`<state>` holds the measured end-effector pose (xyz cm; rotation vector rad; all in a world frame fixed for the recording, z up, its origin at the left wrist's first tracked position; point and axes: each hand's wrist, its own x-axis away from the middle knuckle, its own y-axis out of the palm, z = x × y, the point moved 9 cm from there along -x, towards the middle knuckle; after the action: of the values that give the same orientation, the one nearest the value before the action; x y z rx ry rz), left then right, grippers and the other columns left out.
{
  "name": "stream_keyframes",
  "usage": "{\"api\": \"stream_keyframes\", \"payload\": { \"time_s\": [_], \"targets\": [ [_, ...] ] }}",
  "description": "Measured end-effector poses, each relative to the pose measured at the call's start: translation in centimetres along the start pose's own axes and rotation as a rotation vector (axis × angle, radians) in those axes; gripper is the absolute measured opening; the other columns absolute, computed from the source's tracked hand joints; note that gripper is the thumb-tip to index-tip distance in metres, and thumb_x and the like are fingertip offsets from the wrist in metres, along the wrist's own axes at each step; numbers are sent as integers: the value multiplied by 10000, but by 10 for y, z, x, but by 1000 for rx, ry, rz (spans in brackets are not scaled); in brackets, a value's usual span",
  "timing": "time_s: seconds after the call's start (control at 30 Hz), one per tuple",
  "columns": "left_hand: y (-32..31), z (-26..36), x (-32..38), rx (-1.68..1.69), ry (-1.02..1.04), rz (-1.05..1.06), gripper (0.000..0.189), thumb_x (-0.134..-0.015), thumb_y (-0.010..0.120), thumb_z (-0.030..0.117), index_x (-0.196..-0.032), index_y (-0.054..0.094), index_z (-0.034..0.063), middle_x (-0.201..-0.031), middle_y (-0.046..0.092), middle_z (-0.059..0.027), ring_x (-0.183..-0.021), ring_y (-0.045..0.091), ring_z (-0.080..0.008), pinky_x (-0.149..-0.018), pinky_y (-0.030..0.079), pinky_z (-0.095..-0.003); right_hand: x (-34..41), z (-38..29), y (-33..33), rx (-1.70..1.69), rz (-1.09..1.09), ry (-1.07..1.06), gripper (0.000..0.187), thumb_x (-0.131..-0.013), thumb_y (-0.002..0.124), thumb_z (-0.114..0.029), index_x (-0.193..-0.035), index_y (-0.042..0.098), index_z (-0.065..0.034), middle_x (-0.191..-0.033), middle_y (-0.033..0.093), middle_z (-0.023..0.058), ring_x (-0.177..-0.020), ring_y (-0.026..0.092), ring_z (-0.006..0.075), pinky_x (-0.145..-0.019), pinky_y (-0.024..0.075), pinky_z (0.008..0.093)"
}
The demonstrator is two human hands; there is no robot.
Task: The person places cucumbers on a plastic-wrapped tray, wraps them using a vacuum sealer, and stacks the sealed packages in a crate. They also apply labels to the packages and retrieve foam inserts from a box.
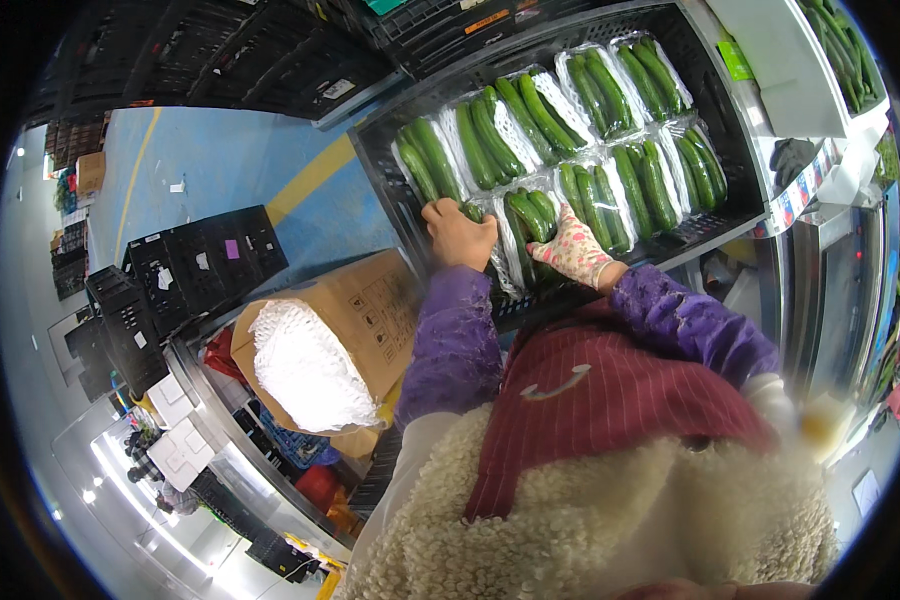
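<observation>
A black plastic crate [375,169] lies before me, holding two rows of wrapped packs of cucumbers [487,142] with white foam netting between them. My bare left hand [459,234] is at the near left end of the front row, its fingers curled over a cucumber pack [471,213] that it mostly hides. Just to the right, my right hand [574,244], in a white glove with a pink pattern, rests with thumb and fingers spread around the near part of another cucumber pack [531,214]. Whether either hand bears any pack's weight cannot be seen.
An open cardboard box [390,322] full of white foam netting [307,367] stands left of me. Black crates [202,266] are stacked on the blue floor, with more crates [270,60] beyond. A white container [787,75] adjoins the crate's right side. People are far off at lower left.
</observation>
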<state>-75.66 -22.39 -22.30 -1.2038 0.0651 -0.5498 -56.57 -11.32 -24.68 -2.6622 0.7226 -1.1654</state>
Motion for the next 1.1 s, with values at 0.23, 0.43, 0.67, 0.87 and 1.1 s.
{"api": "stream_keyframes", "payload": {
  "time_s": [0.23,0.43,0.67,0.87,1.1],
  "targets": [
    [6,-4,0,80,79,27,540,-696,801,267,-1085,512,30,-1247,432,-177,-1126,533,-426,-939,476,-506,-3,-2,7,118,-84,33,998,-781,801,-334,-1466,256,147,-1335,536,351,-1303,529,431,-1086,423,399],
    [4,0,1,62,92,50,526,-717,781,285,-1090,510,30,-1241,436,-180,-1138,526,-426,-935,479,-508,-8,0,13,283,-106,90,1120,-799,788,-424,-1507,148,162,-1490,362,379,-1363,471,427,-1134,379,385],
    [12,3,9,6,98,61,507,-761,752,278,-1120,506,18,-1304,435,-211,-1162,512,-457,-941,475,-539,5,-19,6,475,-437,50,1403,-716,839,-525,-1491,-64,218,-1517,330,393,-1381,458,405,-1123,389,358],
    [19,5,14,-44,164,136,486,-803,729,293,-1133,509,12,-1359,422,-231,-1173,500,-485,-971,454,-549,-1,-27,6,861,-501,-12,1412,-633,898,-498,-1484,43,237,-1344,579,312,-1179,647,358,-961,518,373],
    [0,15,20,-51,245,70,542,-775,769,370,-1175,620,35,-1376,497,-282,-1274,485,-482,-1075,398,-553,-12,-9,14,1073,-186,-157,1133,-645,885,-384,-1428,320,210,-1112,709,184,-982,722,283,-796,573,395]
  ]
}}
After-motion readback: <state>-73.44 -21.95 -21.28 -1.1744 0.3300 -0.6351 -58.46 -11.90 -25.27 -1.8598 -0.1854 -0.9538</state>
